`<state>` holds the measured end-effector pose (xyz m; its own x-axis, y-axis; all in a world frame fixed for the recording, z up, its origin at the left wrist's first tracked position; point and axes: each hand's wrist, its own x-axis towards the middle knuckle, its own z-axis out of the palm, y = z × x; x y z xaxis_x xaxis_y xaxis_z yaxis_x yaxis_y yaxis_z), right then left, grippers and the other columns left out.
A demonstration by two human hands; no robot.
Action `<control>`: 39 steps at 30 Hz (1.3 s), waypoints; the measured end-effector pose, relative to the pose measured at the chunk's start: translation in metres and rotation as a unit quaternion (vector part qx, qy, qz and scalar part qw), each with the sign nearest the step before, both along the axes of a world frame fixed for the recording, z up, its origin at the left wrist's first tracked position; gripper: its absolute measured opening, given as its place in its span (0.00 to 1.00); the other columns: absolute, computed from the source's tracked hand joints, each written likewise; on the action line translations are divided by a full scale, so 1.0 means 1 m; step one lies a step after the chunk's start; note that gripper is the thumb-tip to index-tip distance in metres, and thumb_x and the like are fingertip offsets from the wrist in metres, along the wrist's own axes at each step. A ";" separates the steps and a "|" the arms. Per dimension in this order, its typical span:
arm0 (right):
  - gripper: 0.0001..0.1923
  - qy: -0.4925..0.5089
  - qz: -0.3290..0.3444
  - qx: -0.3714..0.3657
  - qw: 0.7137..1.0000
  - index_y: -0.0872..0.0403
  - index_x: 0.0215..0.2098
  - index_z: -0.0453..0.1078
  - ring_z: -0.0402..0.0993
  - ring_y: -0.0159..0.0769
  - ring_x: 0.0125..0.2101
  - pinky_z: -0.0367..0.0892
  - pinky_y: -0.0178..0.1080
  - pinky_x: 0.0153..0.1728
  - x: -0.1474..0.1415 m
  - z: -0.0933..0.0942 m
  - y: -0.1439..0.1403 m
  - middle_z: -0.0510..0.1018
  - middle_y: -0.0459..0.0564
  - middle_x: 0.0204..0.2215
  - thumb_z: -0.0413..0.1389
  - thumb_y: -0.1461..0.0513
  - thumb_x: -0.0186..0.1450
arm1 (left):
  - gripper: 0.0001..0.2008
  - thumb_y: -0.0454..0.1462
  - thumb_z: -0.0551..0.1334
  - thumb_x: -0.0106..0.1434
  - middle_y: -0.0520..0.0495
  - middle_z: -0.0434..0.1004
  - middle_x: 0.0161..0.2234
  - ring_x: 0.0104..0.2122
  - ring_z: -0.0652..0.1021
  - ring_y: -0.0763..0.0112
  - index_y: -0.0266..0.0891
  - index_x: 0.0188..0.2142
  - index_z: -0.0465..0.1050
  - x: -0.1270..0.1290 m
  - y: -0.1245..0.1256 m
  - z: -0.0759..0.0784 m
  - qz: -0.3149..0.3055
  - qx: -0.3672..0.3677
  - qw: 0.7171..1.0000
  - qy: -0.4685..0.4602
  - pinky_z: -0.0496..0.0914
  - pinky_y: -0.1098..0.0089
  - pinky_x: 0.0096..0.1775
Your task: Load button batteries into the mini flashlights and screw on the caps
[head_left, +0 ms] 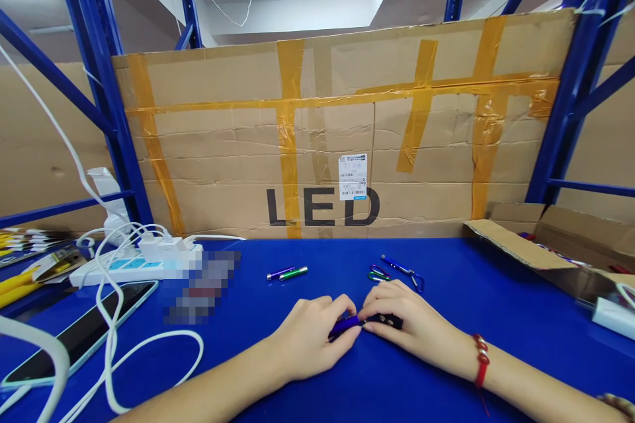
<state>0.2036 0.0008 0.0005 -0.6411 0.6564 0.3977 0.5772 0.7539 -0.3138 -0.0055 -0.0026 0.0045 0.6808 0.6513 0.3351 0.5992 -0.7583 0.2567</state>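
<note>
Near the front middle of the blue table (pixel 307 254), my left hand (pixel 317 337) is closed around a small purple metal tube (pixel 343 326). My right hand (pixel 404 314) pinches a black strap with round metal studs (pixel 387 321). Fingertips of both hands meet where the strap's end comes up to the tube; whether the two are joined is hidden. Beyond my left hand lie a purple tube (pixel 278 273) and a green tube (pixel 294 273), side by side. Just past my right hand are a green carabiner (pixel 376 275) and a blue tube with a carabiner at its end (pixel 397 265).
White cables (pixel 112 317) loop over the left side, by a power strip (pixel 143 264) and a phone (pixel 84 330). An open cardboard box (pixel 526 244) stands at right. A taped cardboard panel (pixel 238 165) closes off the back between blue rack posts (pixel 570 99).
</note>
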 end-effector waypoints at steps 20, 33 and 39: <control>0.04 0.011 -0.002 -0.001 1.000 0.50 0.36 0.73 0.69 0.33 0.35 0.56 0.39 0.41 0.000 0.000 0.000 0.75 0.44 0.32 0.56 0.61 0.63 | 0.07 0.40 0.53 0.62 0.53 0.71 0.30 0.28 0.71 0.72 0.43 0.39 0.64 0.000 0.000 0.001 0.006 -0.010 1.000 0.011 0.60 0.74 0.30; 0.05 0.014 -0.001 -0.002 1.000 0.50 0.36 0.73 0.69 0.33 0.34 0.57 0.38 0.40 0.000 0.000 -0.001 0.76 0.45 0.32 0.55 0.60 0.64 | 0.07 0.41 0.53 0.63 0.52 0.71 0.30 0.28 0.72 0.71 0.43 0.39 0.64 0.000 0.002 0.000 0.009 -0.010 1.000 0.013 0.61 0.73 0.30; 0.04 0.013 -0.004 -0.004 1.000 0.50 0.36 0.73 0.69 0.32 0.35 0.57 0.38 0.40 0.000 -0.001 0.000 0.75 0.44 0.32 0.55 0.61 0.63 | 0.07 0.41 0.53 0.63 0.53 0.71 0.30 0.29 0.72 0.71 0.43 0.39 0.63 0.000 0.002 0.000 0.004 -0.005 1.000 0.011 0.61 0.73 0.30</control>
